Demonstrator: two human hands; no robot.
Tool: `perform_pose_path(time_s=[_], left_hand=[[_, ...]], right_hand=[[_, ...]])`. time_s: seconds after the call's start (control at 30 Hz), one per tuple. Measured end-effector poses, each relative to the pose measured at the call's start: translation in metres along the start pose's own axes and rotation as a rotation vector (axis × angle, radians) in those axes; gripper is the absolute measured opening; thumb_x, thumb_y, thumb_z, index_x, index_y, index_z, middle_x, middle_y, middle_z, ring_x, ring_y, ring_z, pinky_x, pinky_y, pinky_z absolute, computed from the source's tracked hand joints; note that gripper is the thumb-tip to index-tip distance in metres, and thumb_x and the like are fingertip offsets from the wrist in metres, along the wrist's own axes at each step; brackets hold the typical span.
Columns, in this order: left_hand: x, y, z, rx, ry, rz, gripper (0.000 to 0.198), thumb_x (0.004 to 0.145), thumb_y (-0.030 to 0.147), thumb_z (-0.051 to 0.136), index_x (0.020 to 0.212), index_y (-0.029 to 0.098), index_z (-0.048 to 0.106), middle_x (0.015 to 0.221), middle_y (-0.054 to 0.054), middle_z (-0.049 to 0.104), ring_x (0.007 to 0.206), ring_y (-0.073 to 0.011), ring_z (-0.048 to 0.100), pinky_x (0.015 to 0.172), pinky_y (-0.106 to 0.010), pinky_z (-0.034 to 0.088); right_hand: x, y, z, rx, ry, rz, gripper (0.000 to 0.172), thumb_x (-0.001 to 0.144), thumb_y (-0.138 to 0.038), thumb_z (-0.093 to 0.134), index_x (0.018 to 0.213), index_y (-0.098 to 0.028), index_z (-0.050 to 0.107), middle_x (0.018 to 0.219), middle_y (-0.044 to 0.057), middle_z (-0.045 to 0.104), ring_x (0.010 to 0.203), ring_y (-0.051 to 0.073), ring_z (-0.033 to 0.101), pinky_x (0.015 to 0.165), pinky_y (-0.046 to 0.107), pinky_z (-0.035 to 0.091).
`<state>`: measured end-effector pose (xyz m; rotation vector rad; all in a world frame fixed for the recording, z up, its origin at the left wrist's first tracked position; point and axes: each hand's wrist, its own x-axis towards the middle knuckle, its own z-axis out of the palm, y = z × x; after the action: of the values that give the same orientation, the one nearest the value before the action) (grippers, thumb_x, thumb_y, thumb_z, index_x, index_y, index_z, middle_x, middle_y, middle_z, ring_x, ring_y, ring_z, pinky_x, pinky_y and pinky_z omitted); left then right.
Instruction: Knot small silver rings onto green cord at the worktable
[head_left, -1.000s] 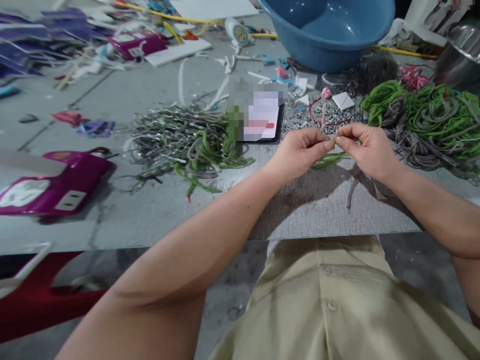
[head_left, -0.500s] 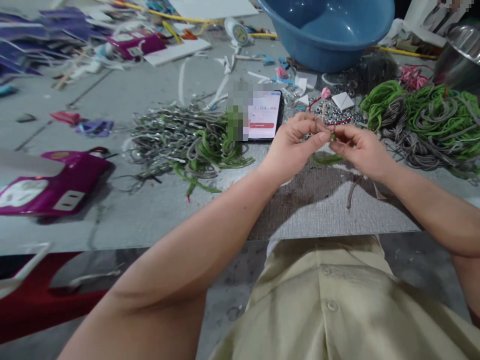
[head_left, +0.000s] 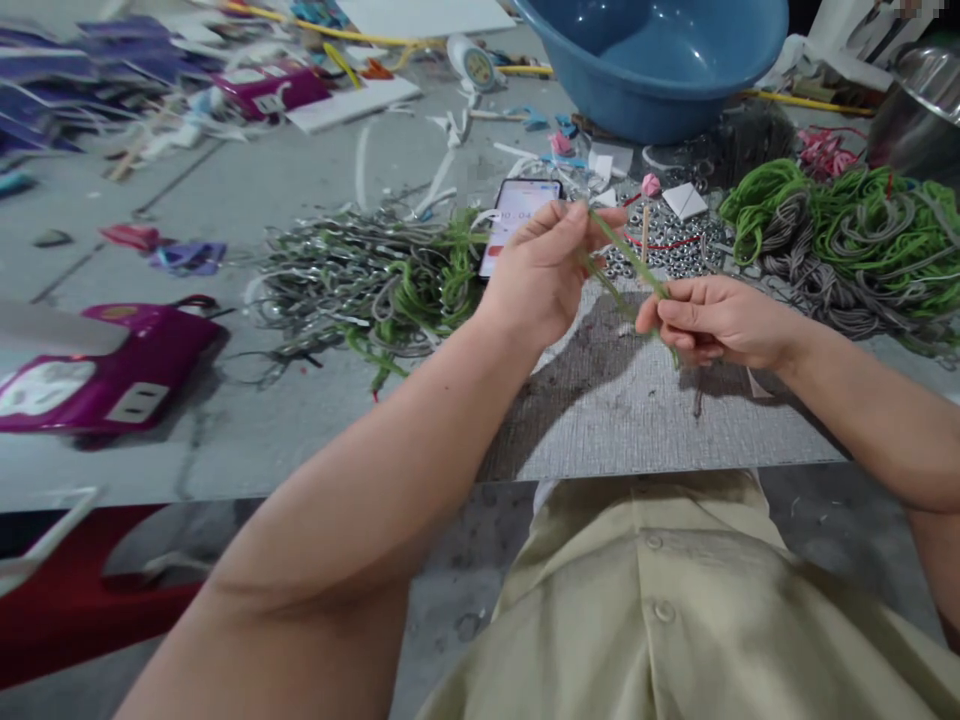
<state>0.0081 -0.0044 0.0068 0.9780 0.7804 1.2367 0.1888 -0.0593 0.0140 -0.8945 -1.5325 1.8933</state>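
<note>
A green cord (head_left: 628, 258) is stretched slantwise between my two hands, above the front part of the table. My left hand (head_left: 546, 262) pinches its upper end between thumb and fingers. Lower down and to the right, my right hand (head_left: 709, 318) is closed on the cord, and a short end hangs below the fingers. Behind the hands lie many small metal rings (head_left: 667, 228), with a thin stick (head_left: 645, 228) and a red cord among them. Left of my left hand is a heap of grey and green cords with metal pieces (head_left: 375, 280).
A phone (head_left: 517, 205) lies behind my left hand. Green and grey cord bundles (head_left: 847, 250) are heaped at the right. A blue basin (head_left: 652, 90) stands at the back, a steel pot (head_left: 919, 110) at the far right. A purple device (head_left: 142, 365) sits at the left.
My hands were together, fingertips touching; they have moved apart. The left hand went left, the right hand slightly down, and the green cord now spans the gap.
</note>
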Motion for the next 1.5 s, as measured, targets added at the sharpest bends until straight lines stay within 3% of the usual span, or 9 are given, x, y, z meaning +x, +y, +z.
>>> perform_pose_path(time_s=[0.27,0.43,0.53,0.7,0.87,1.07,1.23,1.37,1.5], left_hand=[[0.019,0.012,-0.024,-0.14,-0.065,0.022,0.028,0.101,0.03,0.053,0.074,0.022,0.053,0.082,0.004,0.067,0.087,-0.0102,0.06,0.087,-0.028,0.049],[0.026,0.016,-0.041,-0.039,-0.059,0.053,0.042,0.08,0.047,0.079,0.071,0.022,0.046,0.069,0.004,0.048,0.063,-0.0087,0.033,0.057,-0.026,0.038],[0.024,0.015,-0.042,0.051,-0.057,0.046,0.053,0.068,0.053,0.085,0.073,0.022,0.042,0.074,0.004,0.047,0.057,-0.0077,0.019,0.047,-0.027,0.021],[0.016,0.011,-0.031,0.089,-0.109,0.057,0.061,0.053,0.057,0.091,0.071,0.023,0.044,0.077,0.005,0.057,0.053,-0.0056,0.017,0.044,-0.028,0.015],[0.006,0.011,-0.019,0.136,-0.137,-0.016,0.038,0.079,0.041,0.077,0.068,0.023,0.046,0.072,0.006,0.06,0.045,-0.0035,0.02,0.042,-0.028,0.015],[-0.015,0.008,0.005,0.305,-0.216,-0.274,0.026,0.092,0.016,0.058,0.068,0.016,0.051,0.073,0.003,0.064,0.033,0.0016,0.026,0.035,-0.022,0.016],[-0.028,0.004,0.018,0.35,-0.278,-0.42,0.022,0.092,0.012,0.059,0.07,0.015,0.056,0.054,0.008,0.046,0.034,-0.0016,0.036,0.034,-0.017,0.031],[-0.03,0.003,0.019,0.286,-0.337,-0.542,0.024,0.094,0.012,0.055,0.07,0.014,0.054,0.059,0.004,0.054,0.039,-0.0042,0.047,0.039,-0.018,0.04],[-0.024,0.002,0.015,0.216,-0.357,-0.514,0.026,0.093,0.012,0.057,0.067,0.014,0.053,0.056,0.003,0.054,0.043,-0.0048,0.05,0.043,-0.017,0.043]], right_hand=[[-0.002,0.004,-0.036,-0.285,0.138,0.102,0.037,0.089,-0.055,0.064,0.077,-0.02,0.064,0.053,-0.006,0.045,0.043,0.006,0.031,0.041,0.024,0.026],[-0.008,0.001,-0.065,-0.667,0.267,0.109,0.032,0.084,-0.051,0.072,0.071,-0.022,0.066,0.053,-0.003,0.052,0.048,0.01,0.041,0.049,0.028,0.033],[-0.015,-0.008,-0.073,-0.87,0.187,0.103,0.022,0.076,-0.042,0.079,0.073,-0.023,0.07,0.063,0.0,0.062,0.056,0.013,0.049,0.054,0.029,0.037],[-0.02,-0.019,-0.051,-1.113,-0.089,0.096,0.009,0.075,-0.028,0.076,0.08,-0.022,0.072,0.082,0.003,0.068,0.07,0.016,0.058,0.061,0.029,0.041],[-0.016,-0.017,-0.024,-1.351,-0.161,0.269,0.01,0.077,-0.014,0.066,0.07,-0.02,0.062,0.079,0.004,0.062,0.07,0.016,0.053,0.063,0.029,0.036],[-0.013,-0.017,-0.019,-1.295,-0.011,0.184,0.015,0.087,-0.016,0.055,0.074,-0.022,0.049,0.076,0.003,0.058,0.069,0.015,0.05,0.065,0.028,0.035],[-0.009,-0.014,-0.018,-1.165,0.183,0.122,0.015,0.089,-0.017,0.05,0.079,-0.023,0.042,0.074,0.0,0.057,0.067,0.015,0.05,0.066,0.028,0.034],[-0.005,-0.008,-0.015,-1.063,0.274,0.005,0.012,0.088,-0.016,0.051,0.08,-0.023,0.044,0.069,-0.002,0.055,0.066,0.015,0.049,0.067,0.029,0.033],[-0.003,-0.005,-0.017,-0.901,0.331,-0.075,0.007,0.088,-0.018,0.054,0.084,-0.022,0.05,0.064,-0.004,0.05,0.062,0.013,0.045,0.063,0.028,0.031]])
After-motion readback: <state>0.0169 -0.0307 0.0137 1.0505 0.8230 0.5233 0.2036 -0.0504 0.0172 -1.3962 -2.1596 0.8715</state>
